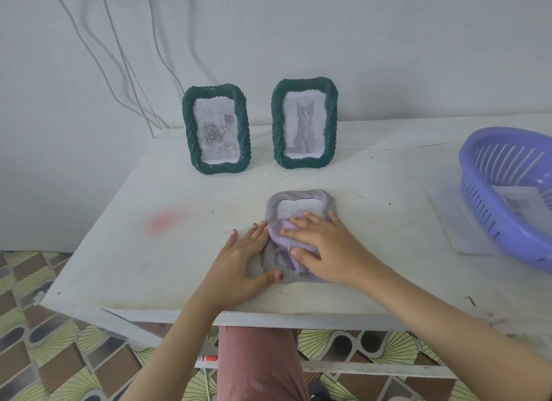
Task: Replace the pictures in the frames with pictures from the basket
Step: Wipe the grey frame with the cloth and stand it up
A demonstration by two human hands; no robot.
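Now: grey frame lies flat under two hands

Far left on the white tabletop (pixel 179 260) is a faint red smear (pixel 162 221). Behind it, toward the wall, a green frame (pixel 215 128) stands upright with a drawing of roses.

The left hand (pixel 242 260) lies flat on the tabletop, fingers straight and together along the left edge of the grey frame (pixel 298 195), its thumb touching the frame's lower left corner. That frame lies face up near the front edge, and only the top strip of its picture (pixel 298 207) shows. A lilac cloth (pixel 280 231) covers its lower part.

Behind it, a second green frame (pixel 304 122) stands upright just beside the first, holding a drawing of a cat.

The right hand (pixel 322 245) presses down on the cloth with fingers spread and nearly straight, pinning it against the grey frame.

Well apart at the right, a purple slatted basket (pixel 484 212) sits on a pale sheet (pixel 448 218). A paper (pixel 516 202) lies inside; its print is too blurred to tell.
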